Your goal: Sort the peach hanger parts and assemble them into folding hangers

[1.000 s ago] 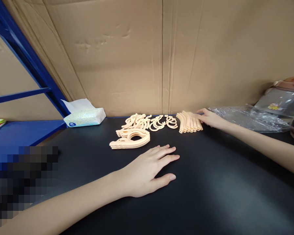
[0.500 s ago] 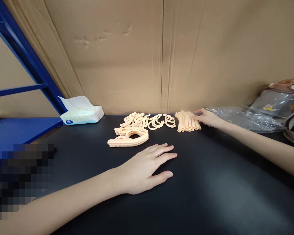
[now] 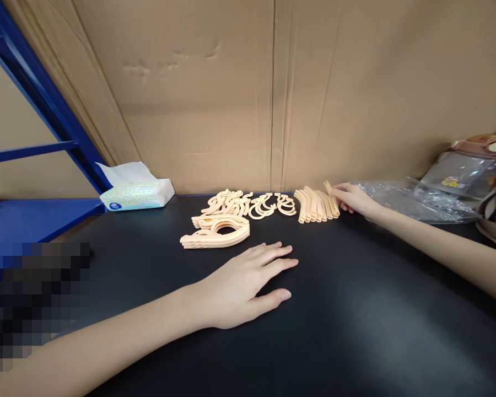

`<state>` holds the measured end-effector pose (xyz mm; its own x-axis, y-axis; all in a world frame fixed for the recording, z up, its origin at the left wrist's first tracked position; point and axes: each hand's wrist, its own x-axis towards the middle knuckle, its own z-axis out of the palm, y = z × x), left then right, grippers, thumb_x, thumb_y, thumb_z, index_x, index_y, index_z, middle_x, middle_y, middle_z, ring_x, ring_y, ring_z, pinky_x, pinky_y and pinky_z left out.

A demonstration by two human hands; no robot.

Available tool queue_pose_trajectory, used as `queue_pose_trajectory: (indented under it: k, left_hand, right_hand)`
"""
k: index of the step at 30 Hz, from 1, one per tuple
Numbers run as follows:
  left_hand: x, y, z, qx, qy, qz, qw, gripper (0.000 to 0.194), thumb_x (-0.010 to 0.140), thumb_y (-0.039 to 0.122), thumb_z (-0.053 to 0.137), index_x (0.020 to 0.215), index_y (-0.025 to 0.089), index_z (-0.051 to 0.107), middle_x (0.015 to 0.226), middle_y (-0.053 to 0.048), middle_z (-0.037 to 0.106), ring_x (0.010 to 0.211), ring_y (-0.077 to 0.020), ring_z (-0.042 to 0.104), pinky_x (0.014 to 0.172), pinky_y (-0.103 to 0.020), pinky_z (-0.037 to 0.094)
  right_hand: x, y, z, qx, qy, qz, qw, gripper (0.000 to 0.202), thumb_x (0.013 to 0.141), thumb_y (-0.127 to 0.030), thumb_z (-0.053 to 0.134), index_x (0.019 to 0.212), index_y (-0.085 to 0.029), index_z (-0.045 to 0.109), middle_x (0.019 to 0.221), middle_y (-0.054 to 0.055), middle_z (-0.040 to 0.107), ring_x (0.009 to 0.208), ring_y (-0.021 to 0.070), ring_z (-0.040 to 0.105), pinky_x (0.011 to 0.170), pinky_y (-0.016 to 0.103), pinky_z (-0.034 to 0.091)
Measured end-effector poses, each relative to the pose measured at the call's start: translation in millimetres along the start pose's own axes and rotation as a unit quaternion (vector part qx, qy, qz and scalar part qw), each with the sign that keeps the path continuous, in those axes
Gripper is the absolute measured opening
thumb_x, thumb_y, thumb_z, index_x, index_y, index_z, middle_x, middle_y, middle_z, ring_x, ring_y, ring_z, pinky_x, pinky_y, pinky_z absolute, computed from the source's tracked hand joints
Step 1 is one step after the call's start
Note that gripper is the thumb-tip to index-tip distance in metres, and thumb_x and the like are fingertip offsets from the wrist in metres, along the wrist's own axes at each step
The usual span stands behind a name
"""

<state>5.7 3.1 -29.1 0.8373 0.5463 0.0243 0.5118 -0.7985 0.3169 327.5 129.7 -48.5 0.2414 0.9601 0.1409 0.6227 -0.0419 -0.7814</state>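
My left hand (image 3: 248, 284) lies flat on the black table, fingers spread and holding nothing. Just beyond it sits a small stack of beige folding-hanger pieces (image 3: 227, 241) with a curved opening. At the far right, my right hand (image 3: 355, 199) pinches a beige hanger arm (image 3: 330, 193), tilted up at the right end of a row of similar curved hanger arms (image 3: 312, 207). Part of that arm is hidden by the fingers. Between the row and the stack lie loose beige hooks (image 3: 262, 207), and a heap of curved beige pieces (image 3: 227, 203) is left of them.
A tissue pack (image 3: 138, 194) stands at the back left beside a blue metal frame (image 3: 72, 138). Clear crumpled plastic (image 3: 413, 201) lies behind my right forearm, next to a transparent bag with brown trim (image 3: 454, 171). A cardboard wall (image 3: 198, 99) closes off the back.
My right hand has shifted slightly right and raised the upper end of the rightmost hanger arm. My left hand stays flat in place.
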Motion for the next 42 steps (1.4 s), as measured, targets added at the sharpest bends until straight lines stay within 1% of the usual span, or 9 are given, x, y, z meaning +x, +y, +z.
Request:
queue_pose_trajectory:
  k: [6,9,12,15,20,25,32,38,42]
  left_hand:
    - [-1,-1,2.9,0.014,0.028,0.014,0.999,0.047,0.095,0.039,0.044,0.139,0.023,0.042,0.150,-0.007,0.037,0.141,-0.0259,0.027,0.112,-0.048,0.033]
    - [-2,-3,6.6,0.046,0.101,-0.008,0.994,0.041,0.094,0.036,0.046,0.132,0.020,0.049,0.148,-0.009,0.039,0.142,-0.0276,0.024,0.111,-0.050,0.034]
    - [-2,-4,7.4,0.079,0.200,-0.046,0.975,0.039,0.094,0.032,0.045,0.130,0.017,0.048,0.147,-0.011,0.040,0.143,-0.0273,0.022,0.113,-0.051,0.030]
    - [-2,-4,6.2,0.089,0.240,-0.052,0.965,0.046,0.094,0.031,0.045,0.137,0.016,0.037,0.146,-0.011,0.039,0.142,-0.0248,0.022,0.115,-0.048,0.029]
    - [-1,-4,7.4,0.096,0.202,-0.012,0.975,0.042,0.093,0.028,0.047,0.134,0.018,0.040,0.141,-0.008,0.045,0.138,-0.0235,0.030,0.112,-0.044,0.032]
    - [0,-5,9.0,0.126,0.180,-0.028,0.975,0.024,0.094,0.022,0.044,0.113,0.018,0.059,0.112,-0.006,0.063,0.109,-0.0225,0.053,0.093,-0.041,0.043]
    - [1,-5,7.1,0.156,0.184,-0.017,0.970,0.026,0.096,0.023,0.043,0.114,0.019,0.061,0.099,-0.005,0.062,0.095,-0.0214,0.052,0.081,-0.037,0.042]
    - [2,-5,7.2,0.142,0.189,0.001,0.972,0.018,0.094,0.020,0.044,0.088,0.018,0.061,0.104,-0.004,0.062,0.097,-0.0200,0.053,0.083,-0.036,0.040]
    - [1,-5,7.6,0.135,0.181,0.012,0.974,0.017,0.096,0.018,0.041,0.094,0.018,0.059,0.090,-0.001,0.067,0.081,-0.0157,0.059,0.078,-0.035,0.039]
  right_hand:
    - [-11,-2,0,0.091,0.100,-0.036,0.990,0.036,0.083,-0.031,0.041,0.114,-0.016,0.052,0.080,0.008,0.064,0.061,0.0168,0.057,0.049,0.028,0.045]
    - [-28,-15,1,0.111,0.111,-0.082,0.984,0.031,0.082,-0.036,0.047,0.108,-0.020,0.056,0.090,0.009,0.066,0.079,0.0218,0.061,0.064,0.032,0.050]
    - [-57,-31,8,0.095,0.080,-0.187,0.974,0.027,0.078,-0.038,0.057,0.099,-0.021,0.061,0.093,0.007,0.066,0.082,0.0208,0.060,0.072,0.032,0.048]
    - [-88,-45,18,0.004,-0.020,-0.282,0.959,0.026,0.081,-0.037,0.056,0.100,-0.020,0.064,0.077,0.003,0.063,0.067,0.0167,0.055,0.063,0.030,0.045]
    - [-107,-49,30,-0.080,-0.185,-0.350,0.915,0.022,0.083,-0.027,0.053,0.100,-0.020,0.065,0.071,0.000,0.060,0.060,0.0124,0.051,0.059,0.026,0.041]
    - [-101,-45,34,-0.084,-0.214,-0.333,0.914,0.024,0.089,-0.033,0.050,0.103,-0.021,0.065,0.075,0.001,0.061,0.063,0.0120,0.052,0.058,0.024,0.039]
    - [-96,-47,34,-0.071,-0.216,-0.317,0.921,0.032,0.089,-0.046,0.050,0.103,-0.020,0.065,0.076,0.001,0.059,0.064,0.0123,0.051,0.059,0.025,0.039]
    - [-92,-46,33,-0.055,-0.237,-0.316,0.917,0.029,0.089,-0.042,0.051,0.101,-0.021,0.067,0.078,0.001,0.060,0.065,0.0120,0.049,0.059,0.025,0.037]
    - [-88,-46,33,-0.019,-0.275,-0.287,0.918,0.032,0.086,-0.047,0.055,0.096,-0.020,0.068,0.075,0.000,0.057,0.065,0.0118,0.046,0.057,0.025,0.035]
